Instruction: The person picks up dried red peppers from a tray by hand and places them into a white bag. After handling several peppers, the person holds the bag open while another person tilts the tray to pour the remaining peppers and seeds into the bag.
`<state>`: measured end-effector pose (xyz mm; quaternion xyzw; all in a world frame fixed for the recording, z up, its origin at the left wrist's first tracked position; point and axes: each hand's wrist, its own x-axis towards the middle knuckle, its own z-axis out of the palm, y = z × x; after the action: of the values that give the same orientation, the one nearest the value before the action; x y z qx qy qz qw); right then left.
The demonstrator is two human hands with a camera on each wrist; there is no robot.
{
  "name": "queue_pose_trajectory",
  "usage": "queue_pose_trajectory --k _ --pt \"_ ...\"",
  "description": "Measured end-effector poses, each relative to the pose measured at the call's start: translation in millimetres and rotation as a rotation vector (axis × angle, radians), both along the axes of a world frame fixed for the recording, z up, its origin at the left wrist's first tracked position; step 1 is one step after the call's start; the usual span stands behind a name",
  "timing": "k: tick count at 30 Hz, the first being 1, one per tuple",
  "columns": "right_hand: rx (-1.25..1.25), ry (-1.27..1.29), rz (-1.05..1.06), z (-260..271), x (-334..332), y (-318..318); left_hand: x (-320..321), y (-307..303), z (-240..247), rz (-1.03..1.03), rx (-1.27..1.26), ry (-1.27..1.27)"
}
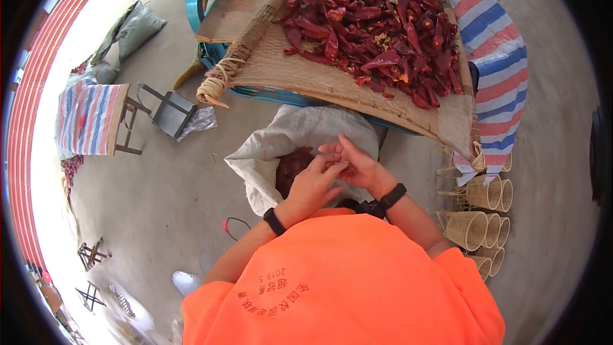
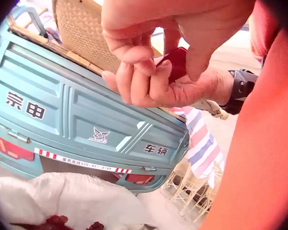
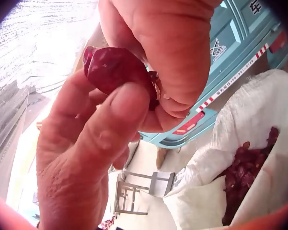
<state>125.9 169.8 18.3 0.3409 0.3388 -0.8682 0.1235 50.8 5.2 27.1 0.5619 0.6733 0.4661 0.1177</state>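
Both hands meet above a white sack (image 1: 306,121) in the head view. Between the fingers is a dark red dried chili (image 3: 113,69), glossy and wrinkled. My left hand (image 1: 310,185) pinches it, with the thumb on its side in the right wrist view. My right hand (image 1: 361,166) grips the chili's other end, fingers curled; its tips partly hide that end. From the left wrist, part of the red chili (image 2: 178,64) shows between the two hands. More red chilies (image 3: 245,167) lie inside the open sack.
A woven tray (image 1: 274,70) heaped with red chilies (image 1: 383,32) rests on a teal vehicle bed (image 2: 53,96) ahead. Striped sheeting (image 1: 498,64) hangs at right, above several wicker baskets (image 1: 466,227). Left stand a small dark chair (image 1: 171,115) and a cloth-covered stand (image 1: 89,118).
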Motion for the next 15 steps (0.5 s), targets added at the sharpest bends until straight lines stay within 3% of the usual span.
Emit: queue_pose_trajectory --k 4,7,10,11,14,15 --pt "-0.1 0.058 -0.026 -5.9 -1.0 -6.1 1.3 9.5 -9.2 0.104 0.009 0.069" --pt "-0.164 -0.005 -0.067 -7.6 0.2 -9.3 3.3 2.0 -4.9 0.156 0.146 -0.585" --pt "-0.276 0.004 -0.047 -29.0 11.9 2.3 -4.2 -9.4 -8.6 0.375 0.172 -0.81" --pt "-0.319 0.028 -0.033 -38.7 16.9 10.5 -9.9 -14.8 -13.2 0.399 0.093 -0.681" --pt "-0.136 0.067 -0.028 -34.8 29.1 21.2 -24.4 -25.8 -41.5 0.386 -0.134 -0.353" --pt "0.12 0.033 0.042 -29.2 34.6 27.8 -25.0 -30.3 -55.3 0.335 -0.219 -0.287"
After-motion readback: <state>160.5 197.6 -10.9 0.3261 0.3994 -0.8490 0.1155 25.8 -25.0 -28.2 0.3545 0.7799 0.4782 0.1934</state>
